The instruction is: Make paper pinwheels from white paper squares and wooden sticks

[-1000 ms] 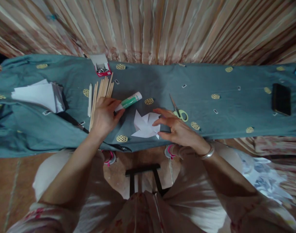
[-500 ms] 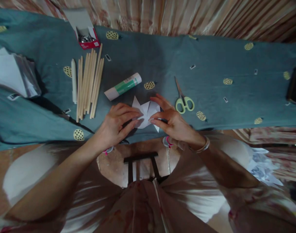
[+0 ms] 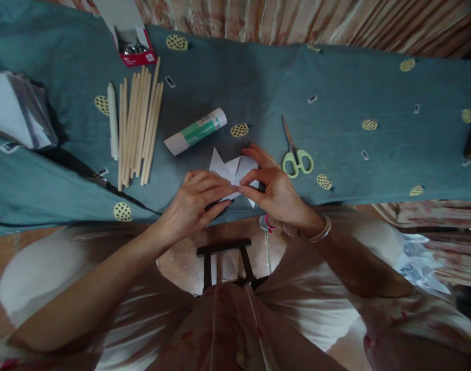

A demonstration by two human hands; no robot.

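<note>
A white paper (image 3: 232, 167) cut into pointed flaps lies near the front edge of the cloth-covered table. My left hand (image 3: 200, 195) holds its left side, fingers stretched across it and thumb below. From the right, my right hand (image 3: 271, 184) pinches at the middle of the paper between thumb and forefinger, its other fingers curled over the far edge. Both sets of fingertips meet near the paper's centre, so that spot is partly hidden. Behind the paper lies a green and white glue stick (image 3: 199, 131). Green-handled scissors (image 3: 296, 154) rest just right of my right hand.
Several wooden sticks (image 3: 138, 126) lie at the left beside a white candle-like stick (image 3: 113, 121). An opened red box (image 3: 137, 54) of small metal pieces stands behind them. A paper stack (image 3: 15, 108) is at far left. Crumpled white paper (image 3: 419, 265) sits low at the right.
My left hand has slid right across the paper, bringing its fingertips against those of my right hand at the middle. The view has shifted slightly.
</note>
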